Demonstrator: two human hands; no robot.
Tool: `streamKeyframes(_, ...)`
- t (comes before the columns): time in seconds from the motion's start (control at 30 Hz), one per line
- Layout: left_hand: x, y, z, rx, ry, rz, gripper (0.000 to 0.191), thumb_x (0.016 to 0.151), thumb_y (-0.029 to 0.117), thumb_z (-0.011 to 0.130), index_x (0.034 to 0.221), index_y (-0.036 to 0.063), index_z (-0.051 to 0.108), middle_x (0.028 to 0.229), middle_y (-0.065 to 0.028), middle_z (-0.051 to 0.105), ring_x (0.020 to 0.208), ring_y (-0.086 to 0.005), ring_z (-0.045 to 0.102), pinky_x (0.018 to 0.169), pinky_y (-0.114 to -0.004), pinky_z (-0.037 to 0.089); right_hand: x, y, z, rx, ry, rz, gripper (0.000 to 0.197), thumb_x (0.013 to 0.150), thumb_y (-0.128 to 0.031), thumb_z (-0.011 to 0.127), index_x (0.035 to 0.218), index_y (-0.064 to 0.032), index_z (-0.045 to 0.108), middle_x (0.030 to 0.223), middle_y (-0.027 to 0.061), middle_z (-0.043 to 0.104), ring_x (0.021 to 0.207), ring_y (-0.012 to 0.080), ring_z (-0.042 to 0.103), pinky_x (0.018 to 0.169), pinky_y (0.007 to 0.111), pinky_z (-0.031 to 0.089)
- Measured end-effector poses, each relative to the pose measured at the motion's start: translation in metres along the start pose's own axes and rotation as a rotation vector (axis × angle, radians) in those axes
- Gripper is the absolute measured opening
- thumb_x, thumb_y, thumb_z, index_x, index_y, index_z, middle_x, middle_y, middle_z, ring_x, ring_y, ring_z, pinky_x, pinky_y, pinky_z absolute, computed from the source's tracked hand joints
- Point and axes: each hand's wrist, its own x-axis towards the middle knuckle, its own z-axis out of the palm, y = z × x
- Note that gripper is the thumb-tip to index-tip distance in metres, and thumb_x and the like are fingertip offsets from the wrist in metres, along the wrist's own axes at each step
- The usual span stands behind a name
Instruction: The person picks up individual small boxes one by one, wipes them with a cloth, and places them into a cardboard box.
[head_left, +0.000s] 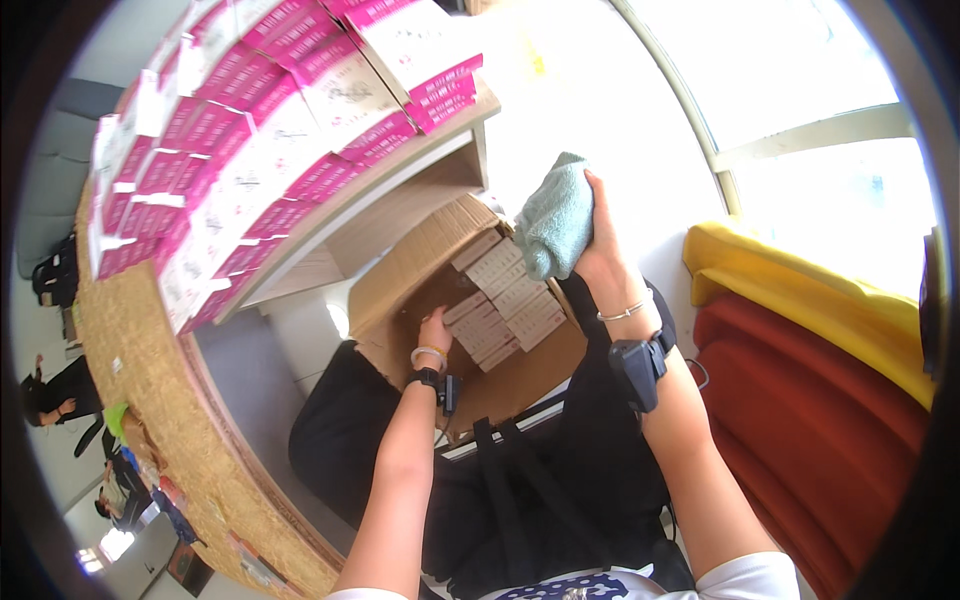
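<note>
My right hand (600, 232) grips a bunched, pale green terry cloth (559, 214), raised above the right edge of an open cardboard carton (416, 262). Inside the carton, small pale printed boxes (480, 326) stand in rows, mostly towards its right side. Down in the carton, my left hand (435, 334) is at the left end of these rows, its fingertips by the nearest box. Whether those fingers hold a box cannot be made out. The carton stands between my knees.
Pink and white printed boxes (330, 82) are stacked along a wooden shelf unit (420, 172). A particleboard counter (142, 360) curves down the left. Red (795, 420) and yellow (810, 292) upholstery lies to my right, near windows. Other people (120, 487) are far left.
</note>
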Motion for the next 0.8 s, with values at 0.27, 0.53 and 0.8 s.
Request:
streamKeyframes(0.27,-0.028,0.251,-0.163,-0.05,0.718,0.77,0.018,0.079,0.0,0.058,0.096,0.005,0.062,0.094,-0.0096,0.064,0.085,-0.0273,0.062,0.072,-0.034,0.05,-0.004,-0.009,-0.013,0.064,-0.09,-0.023,0.046,0.081,-0.04,0.064,0.111,-0.0069,0.053,0.104,0.0105,0.057,0.093,0.0248,0.056,0.082,0.04,0.049)
streamKeyframes(0.53,0.011,0.384,-0.26,0.734,0.827,0.563,0.054,0.07,0.021,0.076,0.12,0.0276,0.056,0.144,-0.0164,0.025,0.129,-0.0416,0.029,0.101,-0.052,0.034,-0.026,-0.006,0.004,-0.073,0.038,-0.099,0.042,0.085,-0.035,0.058,0.115,-0.0051,0.05,0.092,0.0096,0.056,0.084,0.0201,0.057,0.07,0.036,0.051)
streamKeyframes(0.8,0.002,0.375,-0.273,0.549,0.86,0.745,0.016,0.073,0.009,0.065,0.089,0.0099,0.062,0.129,-0.0163,0.044,0.108,-0.0345,0.048,0.086,-0.042,0.046,-0.02,-0.01,0.001,-0.025,-0.093,-0.092,0.033,0.085,-0.031,0.058,0.104,-0.005,0.05,0.083,0.0099,0.055,0.072,0.0236,0.059,0.062,0.038,0.054)
